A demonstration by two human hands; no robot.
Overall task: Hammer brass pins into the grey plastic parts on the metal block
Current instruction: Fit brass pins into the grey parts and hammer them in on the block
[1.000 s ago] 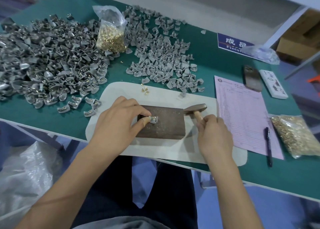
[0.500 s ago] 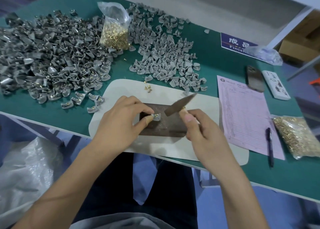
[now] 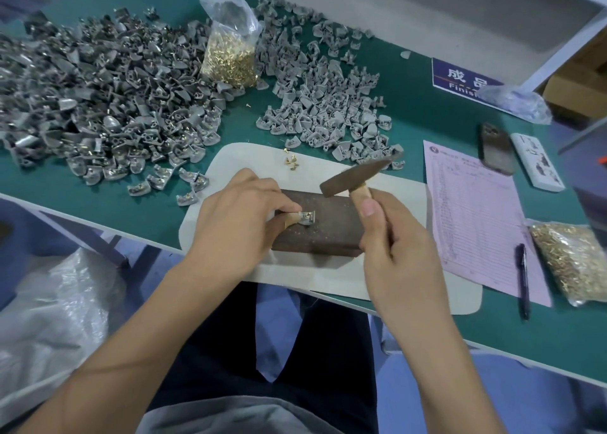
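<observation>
Since half a second ago, hammer (image 3: 356, 177) raised again in gripping right hand (image 3: 392, 236); left hand (image 3: 243, 216) pinching grey plastic part (image 3: 305, 218) on metal block (image 3: 328, 233), pinned pile (image 3: 98, 111) at ten o'clock, unpinned pile (image 3: 328, 105) at twelve

single head-worn wide-angle view, looks forward and steeply down from above the seated person's lap, green desk (image 3: 410, 111) fills the upper frame with its near edge running across the middle, both forearms enter from the bottom, close range, edges bowed by the lens
</observation>
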